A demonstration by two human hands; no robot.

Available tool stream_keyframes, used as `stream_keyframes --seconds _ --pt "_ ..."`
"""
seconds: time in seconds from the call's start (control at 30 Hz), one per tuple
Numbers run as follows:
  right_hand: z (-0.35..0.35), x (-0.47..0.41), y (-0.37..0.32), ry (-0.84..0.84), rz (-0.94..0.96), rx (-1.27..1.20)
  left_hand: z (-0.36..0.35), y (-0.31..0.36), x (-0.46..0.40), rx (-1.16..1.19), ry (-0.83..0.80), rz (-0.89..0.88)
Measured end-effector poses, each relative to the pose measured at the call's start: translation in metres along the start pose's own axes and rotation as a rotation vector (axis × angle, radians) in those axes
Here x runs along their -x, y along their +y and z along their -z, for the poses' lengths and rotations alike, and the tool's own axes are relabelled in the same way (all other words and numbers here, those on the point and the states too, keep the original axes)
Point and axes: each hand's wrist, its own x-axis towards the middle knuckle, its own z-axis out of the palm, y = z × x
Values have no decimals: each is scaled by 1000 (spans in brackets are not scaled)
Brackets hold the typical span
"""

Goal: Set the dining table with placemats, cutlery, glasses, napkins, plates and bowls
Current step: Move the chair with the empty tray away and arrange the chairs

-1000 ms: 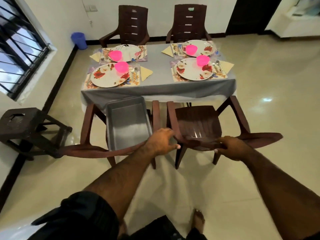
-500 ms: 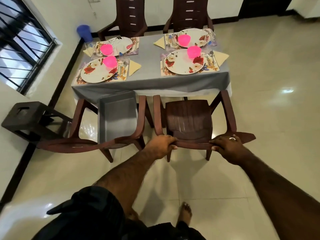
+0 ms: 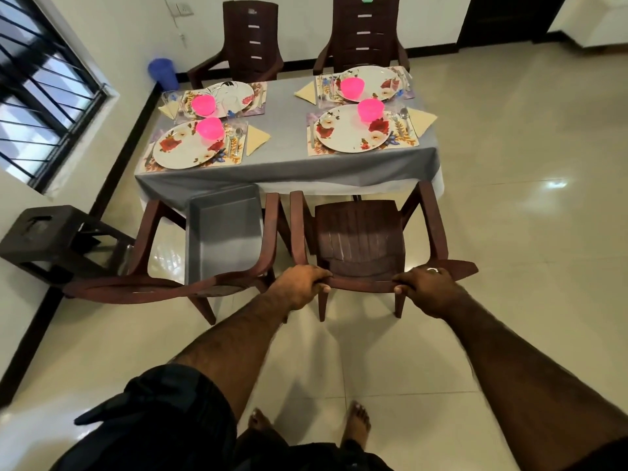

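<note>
Two hands gripping: our left hand (image 3: 300, 287) and right hand (image 3: 429, 289) curl fingers over the top rail of the brown chair (image 3: 360, 244) | chair faces the grey-clothed table (image 3: 285, 158) | table carries four placemats with floral plates, pink bowls, cutlery, napkins | grey tray (image 3: 224, 232) rests on neighbouring chair (image 3: 149, 263)

light: daylight from window (image 3: 44, 96) | glare: floor (image 3: 550, 183) | edges: wide-angle bending | focus: mostly sharp
</note>
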Motion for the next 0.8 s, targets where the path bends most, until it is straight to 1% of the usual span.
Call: stream_keyframes --seconds 0.2,0.3,0.43,0.5,0.57,0.67,0.8 --pt "13 -4 -6 -80 -24 -47 1 -1 3 -1 0 4" --pt "25 -12 -25 -72 -57 -84 16 -10 10 24 10 36" --pt "39 -35 -82 -35 -43 -86 63 -45 31 -15 134 59" --pt "40 -54 -124 -8 -15 -59 86 -80 51 -32 204 70" --pt "42 -70 -172 -4 19 -39 101 -123 71 0 246 113" --pt "41 -100 -262 -16 111 -10 121 -210 109 15 303 162" --pt "20 -146 -387 -62 137 22 141 -328 168 10 393 180"
